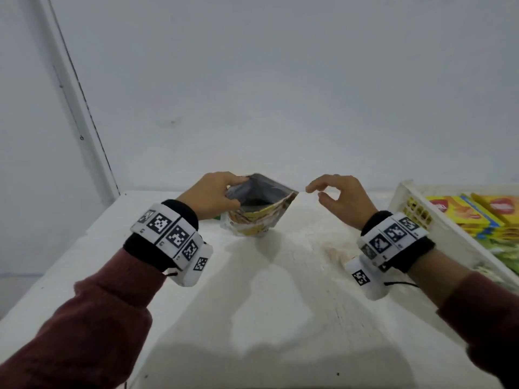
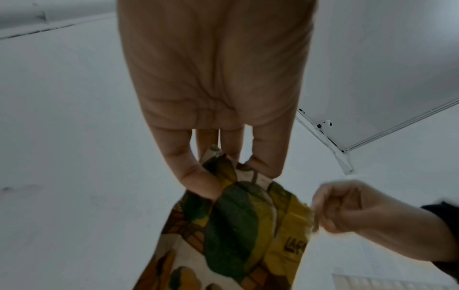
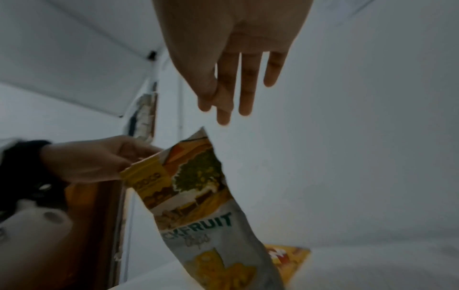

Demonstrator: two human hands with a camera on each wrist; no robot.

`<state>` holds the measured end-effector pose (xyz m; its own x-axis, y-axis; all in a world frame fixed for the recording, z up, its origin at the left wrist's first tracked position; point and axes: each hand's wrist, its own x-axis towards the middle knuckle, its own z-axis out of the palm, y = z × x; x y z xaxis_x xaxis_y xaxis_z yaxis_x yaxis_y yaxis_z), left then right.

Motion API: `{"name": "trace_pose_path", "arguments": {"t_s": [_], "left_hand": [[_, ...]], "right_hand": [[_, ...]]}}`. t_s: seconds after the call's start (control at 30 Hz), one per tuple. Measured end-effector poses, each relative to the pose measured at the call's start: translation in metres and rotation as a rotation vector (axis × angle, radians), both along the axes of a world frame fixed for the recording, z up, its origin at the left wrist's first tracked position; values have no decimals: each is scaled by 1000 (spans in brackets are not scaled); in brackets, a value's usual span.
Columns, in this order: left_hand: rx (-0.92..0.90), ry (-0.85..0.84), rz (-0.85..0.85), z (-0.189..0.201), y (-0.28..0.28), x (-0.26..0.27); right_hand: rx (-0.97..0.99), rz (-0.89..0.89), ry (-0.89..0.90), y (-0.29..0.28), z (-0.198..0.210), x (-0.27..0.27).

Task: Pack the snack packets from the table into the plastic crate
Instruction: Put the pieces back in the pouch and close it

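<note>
A jackfruit-chips pouch (image 1: pixel 261 220) stands on the white table (image 1: pixel 280 304) with its silver-lined mouth gaping. My left hand (image 1: pixel 234 192) pinches the pouch's top left edge between thumb and fingers; in the left wrist view the fingers (image 2: pixel 198 176) curl over the printed rim of the pouch (image 2: pixel 238 225). My right hand (image 1: pixel 323 190) hovers just right of the pouch's top right corner, fingers loosely bent, holding nothing. From the right wrist the fingers (image 3: pixel 228 94) hang straight above the pouch (image 3: pixel 198 196). The white plastic crate (image 1: pixel 438 237) sits at the right edge.
Several yellow packets (image 1: pixel 460 211) and green ones (image 1: pixel 505 254) lie inside the crate. A yellow packet (image 3: pixel 288 261) shows behind the pouch in the right wrist view. A white wall stands close behind the table.
</note>
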<state>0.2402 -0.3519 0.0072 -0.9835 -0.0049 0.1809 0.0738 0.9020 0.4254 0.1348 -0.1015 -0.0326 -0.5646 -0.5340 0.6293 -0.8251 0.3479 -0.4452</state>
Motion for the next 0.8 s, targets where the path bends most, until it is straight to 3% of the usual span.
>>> {"name": "trace_pose_path", "arguments": {"t_s": [0.17,0.33,0.67,0.8], "left_hand": [[17,26,29,-1,8,3],[38,30,59,1,15,6],[61,40,85,-1,19,5],[70,40,78,-1,14,4]], "right_hand": [[510,-269,-450,31,-51,-48],[852,-358,-543,30,-84,-73],[916,-371,-559,16,-72,-89],[766,-261,-590,17,-44,-80]]}}
